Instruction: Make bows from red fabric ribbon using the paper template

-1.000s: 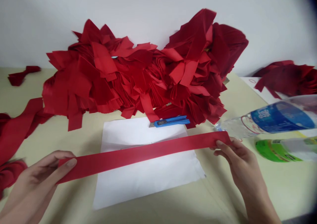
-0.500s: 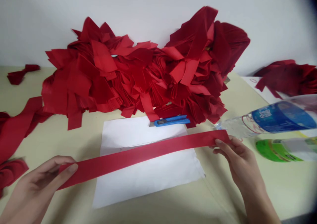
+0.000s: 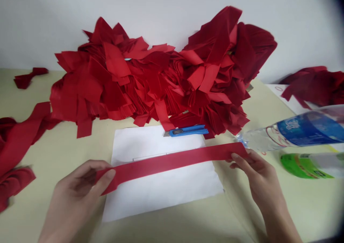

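One red strip (image 3: 172, 162) is held above the white paper (image 3: 166, 194) on the tabletop (image 3: 199, 223), its ends pinched between thumb and fingers by the left hand (image 3: 77, 191) and the right hand (image 3: 262, 178), with a kink noted beside the left thumb. Should either pinch loosen, the strip could, in my judgement, slip or twist out of line with the drawn lines (image 3: 149, 156), which it partly overlaps in view. Further hazards: the blue cutter knife (image 3: 188, 130), blade seemingly exposed at the paper's far edge, could nick strip or fingers on careless contact, and the blue-labelled bottle (image 3: 309, 128) near the right hand could be knocked.
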Motion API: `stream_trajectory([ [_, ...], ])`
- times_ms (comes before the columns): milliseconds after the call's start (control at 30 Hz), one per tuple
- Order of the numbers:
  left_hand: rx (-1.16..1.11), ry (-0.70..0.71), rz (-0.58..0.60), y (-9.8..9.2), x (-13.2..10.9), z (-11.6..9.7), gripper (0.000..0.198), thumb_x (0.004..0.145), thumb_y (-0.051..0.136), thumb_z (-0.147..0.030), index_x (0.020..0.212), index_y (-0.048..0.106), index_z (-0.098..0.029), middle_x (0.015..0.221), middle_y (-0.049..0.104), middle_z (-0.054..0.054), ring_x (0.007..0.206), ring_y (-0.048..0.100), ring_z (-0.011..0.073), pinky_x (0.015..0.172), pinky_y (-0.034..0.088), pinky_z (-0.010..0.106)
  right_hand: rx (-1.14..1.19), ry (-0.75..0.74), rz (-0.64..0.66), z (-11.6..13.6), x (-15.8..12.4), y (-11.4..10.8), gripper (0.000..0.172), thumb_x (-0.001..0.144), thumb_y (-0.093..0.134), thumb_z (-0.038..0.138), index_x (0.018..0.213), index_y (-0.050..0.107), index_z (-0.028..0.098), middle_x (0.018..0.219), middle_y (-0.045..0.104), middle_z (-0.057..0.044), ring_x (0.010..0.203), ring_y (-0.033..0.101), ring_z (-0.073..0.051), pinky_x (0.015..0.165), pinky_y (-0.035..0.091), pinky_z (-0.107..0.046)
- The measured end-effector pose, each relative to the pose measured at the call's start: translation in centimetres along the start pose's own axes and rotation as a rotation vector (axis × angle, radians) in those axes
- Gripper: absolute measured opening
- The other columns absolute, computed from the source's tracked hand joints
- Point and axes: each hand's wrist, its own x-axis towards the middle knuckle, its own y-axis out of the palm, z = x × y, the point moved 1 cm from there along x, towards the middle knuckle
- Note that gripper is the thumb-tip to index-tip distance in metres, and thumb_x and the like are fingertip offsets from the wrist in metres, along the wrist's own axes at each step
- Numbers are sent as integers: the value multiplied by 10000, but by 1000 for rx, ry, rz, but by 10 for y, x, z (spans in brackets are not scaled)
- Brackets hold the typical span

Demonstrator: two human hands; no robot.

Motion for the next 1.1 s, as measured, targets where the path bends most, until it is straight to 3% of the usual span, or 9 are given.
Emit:
stream_trajectory([
  [133, -23, 64, 85, 47, -21, -39, 179, 715, 654, -385, 793, 615, -228, 711, 644, -10, 610, 624, 148, 548, 512, 207, -74, -11, 34, 5, -4, 7, 281, 699, 720, 419, 857, 649, 198, 700, 630, -9, 605, 562, -130, 562, 501, -224],
  [267, -16, 219, 267, 75, -30, -43, 235, 792, 605, -347, 992, 606, -224, 839, 680, 19, 679, 647, 162, 580, 539, 254, -150, -17, 87, 5, -5, 12, 336, 713, 692, 459, 888, 634, 178, 751, 639, -30, 606, 550, -128, 554, 493, -228],
  [367, 103, 390, 358, 72, -30, -35, 262, 811, 604, -302, 1070, 591, -266, 938, 673, 12, 682, 631, 146, 635, 561, 289, -211, -32, 68, 3, -5, 12, 379, 718, 673, 493, 920, 602, 180, 729, 610, -22, 605, 544, -130, 515, 463, -221],
  [500, 322, 722, 120, 47, -21, -22, 248, 855, 545, -237, 1094, 585, -291, 1098, 626, 20, 988, 583, 203, 844, 532, 381, -302, -202, -271, 5, -9, 9, 386, 716, 686, 468, 958, 526, 213, 683, 502, 28, 594, 498, -111, 506, 432, -204],
  [567, 479, 776, 97, 35, -14, -13, 300, 853, 546, -257, 1151, 560, -285, 1179, 596, 29, 1080, 528, 236, 866, 523, 411, -358, -290, -365, 10, -13, 11, 347, 744, 675, 432, 965, 511, 220, 679, 482, 35, 575, 482, -103, 483, 418, -195],
  [633, 597, 778, 125, 28, -8, -3, 347, 838, 564, -295, 1184, 539, -281, 1249, 568, 25, 1107, 502, 261, 859, 526, 435, -405, -339, -246, 17, -18, 19, 275, 783, 645, 401, 948, 523, 217, 689, 511, 24, 568, 495, -105, 448, 411, -189],
  [767, 599, 762, 167, 28, -1, 10, 362, 857, 537, -285, 1218, 507, -283, 1210, 600, 11, 1096, 519, 237, 864, 531, 407, -470, -448, 221, 31, -23, 47, 141, 864, 563, 303, 977, 543, 220, 743, 576, 9, 582, 523, -103, 485, 457, -199],
  [867, 546, 747, 186, 34, -2, 11, 352, 868, 516, -252, 1218, 505, -285, 1162, 624, 12, 1080, 541, 220, 872, 527, 390, -525, -539, 496, 34, -22, 72, 206, 885, 528, 253, 1089, 525, 225, 856, 593, -13, 680, 569, -122, 567, 500, -238],
  [1100, 566, 736, 188, 41, -1, 10, 340, 874, 500, -252, 1214, 514, -262, 1153, 633, 30, 1077, 551, 233, 856, 534, 399, -702, -642, 726, 27, -16, 105, 445, 817, 638, 316, 1228, 509, 204, 1081, 571, -71, 990, 577, -226, 860, 523, -425],
])
